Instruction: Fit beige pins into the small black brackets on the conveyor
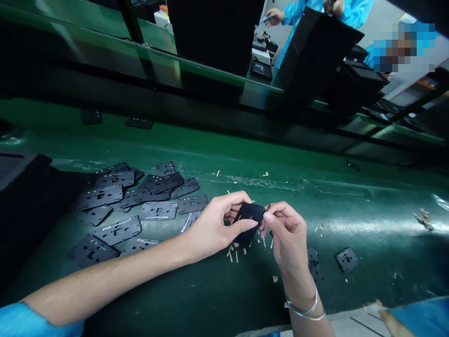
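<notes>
My left hand [214, 227] grips a thin black plastic plate [249, 223], its thumb lying across the front and its fingers behind. At the plate's upper right corner, my right hand [288, 229] is closed in a pinch. A small dark tip shows by the right fingertips; whether it belongs to the plate or is a separate piece, I cannot tell. Small pale strips [236, 256] are scattered on the green work surface [210, 299] below the held plate. Left of my hands lies a loose pile of similar black plates [117, 229] with cut-outs.
Another black plate [347, 260] lies to the right, and one more is partly behind my right wrist. A dark box-like shape [28, 187] stands at the far left. Beyond a dark rail [168, 100], a person's blue sleeve [293, 13] and stacked black items show.
</notes>
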Motion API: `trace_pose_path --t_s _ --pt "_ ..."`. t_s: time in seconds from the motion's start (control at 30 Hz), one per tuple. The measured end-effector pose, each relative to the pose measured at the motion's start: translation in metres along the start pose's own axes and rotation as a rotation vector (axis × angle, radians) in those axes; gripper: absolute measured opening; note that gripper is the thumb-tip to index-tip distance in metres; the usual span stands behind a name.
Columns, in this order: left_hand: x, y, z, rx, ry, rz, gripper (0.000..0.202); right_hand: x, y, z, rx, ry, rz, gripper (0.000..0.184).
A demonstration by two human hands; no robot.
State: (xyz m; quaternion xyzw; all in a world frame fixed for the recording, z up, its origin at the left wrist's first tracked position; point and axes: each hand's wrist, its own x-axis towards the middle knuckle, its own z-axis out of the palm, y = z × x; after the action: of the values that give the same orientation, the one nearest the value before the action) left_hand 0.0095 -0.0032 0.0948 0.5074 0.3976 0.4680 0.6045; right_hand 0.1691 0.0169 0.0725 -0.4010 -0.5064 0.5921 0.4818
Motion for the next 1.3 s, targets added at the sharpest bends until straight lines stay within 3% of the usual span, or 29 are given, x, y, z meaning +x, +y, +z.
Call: trace_pose_path --t_s 0.4,0.5,0.6,0.67,0.93,1.3 --pt "0.005 -0.014 -0.004 -0.184 -0.124 -0.093 0.023 -0.001 0.0 0.0 0.128 -0.053 0.077 0.015" --pt "0.006 -0.014 -0.001 -0.033 -0.071 -0.091 0.022 -0.003 0.001 -0.001 0.111 -0.018 0.022 0.013" --pt "0.003 -0.014 0.004 0.267 0.071 0.015 0.026 -0.006 0.003 -0.001 0.036 0.042 -0.082 0.008" --pt "-0.001 -0.014 0.007 0.394 0.103 0.082 0.032 -0.007 0.005 -0.001 -0.004 0.058 -0.128 0.007" --pt "-0.002 -0.011 0.005 0.418 -0.019 0.134 0.033 -0.002 0.004 0.004 0.196 -0.052 0.003 0.015" --pt "0.0 -0.008 -0.004 0.611 -0.039 0.264 0.045 0.0 -0.002 0.0 0.142 -0.109 0.059 0.013"
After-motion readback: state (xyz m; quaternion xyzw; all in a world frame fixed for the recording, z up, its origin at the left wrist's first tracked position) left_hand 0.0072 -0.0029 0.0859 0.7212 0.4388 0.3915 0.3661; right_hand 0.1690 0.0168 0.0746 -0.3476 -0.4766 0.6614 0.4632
